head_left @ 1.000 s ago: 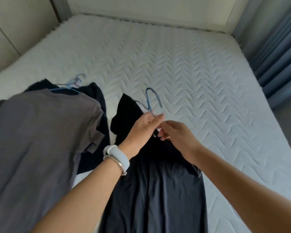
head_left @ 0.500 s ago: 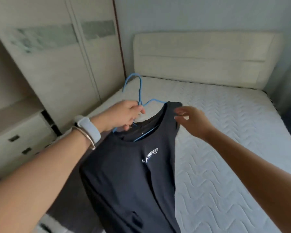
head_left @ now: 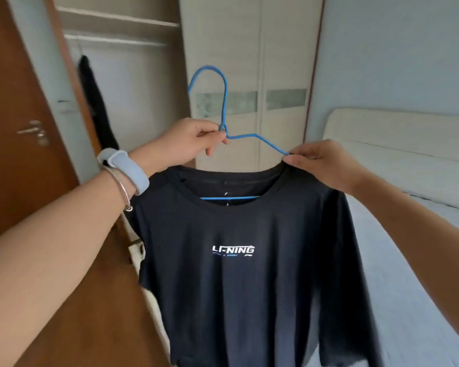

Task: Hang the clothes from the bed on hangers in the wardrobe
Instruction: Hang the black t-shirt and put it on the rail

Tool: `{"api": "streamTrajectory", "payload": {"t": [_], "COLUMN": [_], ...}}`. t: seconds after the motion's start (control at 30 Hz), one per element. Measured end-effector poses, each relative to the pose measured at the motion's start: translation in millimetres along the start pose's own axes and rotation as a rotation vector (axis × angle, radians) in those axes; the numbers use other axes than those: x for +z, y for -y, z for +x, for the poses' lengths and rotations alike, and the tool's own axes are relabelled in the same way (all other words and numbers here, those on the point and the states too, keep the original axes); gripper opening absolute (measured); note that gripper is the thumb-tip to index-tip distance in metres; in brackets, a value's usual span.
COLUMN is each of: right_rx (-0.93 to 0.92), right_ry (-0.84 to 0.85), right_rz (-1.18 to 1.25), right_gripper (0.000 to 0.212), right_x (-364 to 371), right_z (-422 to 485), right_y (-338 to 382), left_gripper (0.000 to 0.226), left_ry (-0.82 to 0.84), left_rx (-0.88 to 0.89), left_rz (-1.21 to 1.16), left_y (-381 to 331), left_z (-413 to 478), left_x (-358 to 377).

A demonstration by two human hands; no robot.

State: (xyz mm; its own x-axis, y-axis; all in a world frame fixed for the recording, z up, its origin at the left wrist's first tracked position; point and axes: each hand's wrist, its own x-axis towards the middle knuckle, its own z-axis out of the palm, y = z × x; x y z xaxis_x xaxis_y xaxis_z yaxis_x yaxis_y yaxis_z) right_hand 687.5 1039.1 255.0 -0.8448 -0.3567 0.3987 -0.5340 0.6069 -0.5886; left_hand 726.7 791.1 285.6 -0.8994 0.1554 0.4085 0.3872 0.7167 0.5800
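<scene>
View is now swinging off the bed (head_left: 421, 234) toward the open wardrobe (head_left: 122, 83); the shirt (head_left: 239, 274), lying flat a second ago, is hanging in the air before it. Left hand (head_left: 186, 141) is pinching the thin blue wire hanger (head_left: 224, 102) at the neck below the hook. Right hand (head_left: 321, 165) is nipping the collar and hanger arm together. Fabric is dark, smooth, with a white printed logo. Hem is running out of frame; a dark garment (head_left: 96, 102) inside is blurring.

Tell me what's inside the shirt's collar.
The hanger's blue bottom bar shows through the shirt's neck opening. Its shoulder ends are covered by fabric.
</scene>
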Motion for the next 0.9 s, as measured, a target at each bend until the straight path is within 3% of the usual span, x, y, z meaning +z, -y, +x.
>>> {"api": "streamTrajectory", "payload": {"t": [0.33,0.4,0.53,0.63,0.77,0.9], "right_rx": [-0.226,-0.264,-0.315,-0.363,-0.307,-0.173], "right_ry": [0.018,0.063,0.15,0.266,0.21,0.166], "right_rz": [0.214,0.214,0.31,0.336,0.378,0.45], "right_gripper": [0.019,0.025,0.017,0.013,0.027,0.029], "right_x": [132,166,228,271,321,366], "right_z": [102,123,156,174,203,243], "right_y": [151,181,228,256,276,277], "left_gripper": [0.04,0.04,0.04,0.027,0.02,0.021], "left_ry": [-0.093,-0.119,-0.106,-0.115,-0.195,-0.318], "left_rx": [-0.111,-0.137,-0.187,-0.197,-0.233,-0.274], "left_rz": [0.156,0.166,0.122,0.073,0.051,0.223], "left_y": [102,132,185,217,263,324], "left_z": [-63,-71,-81,-79,-84,-99], "left_x": [-143,-172,-222,-240,-266,-296]}}
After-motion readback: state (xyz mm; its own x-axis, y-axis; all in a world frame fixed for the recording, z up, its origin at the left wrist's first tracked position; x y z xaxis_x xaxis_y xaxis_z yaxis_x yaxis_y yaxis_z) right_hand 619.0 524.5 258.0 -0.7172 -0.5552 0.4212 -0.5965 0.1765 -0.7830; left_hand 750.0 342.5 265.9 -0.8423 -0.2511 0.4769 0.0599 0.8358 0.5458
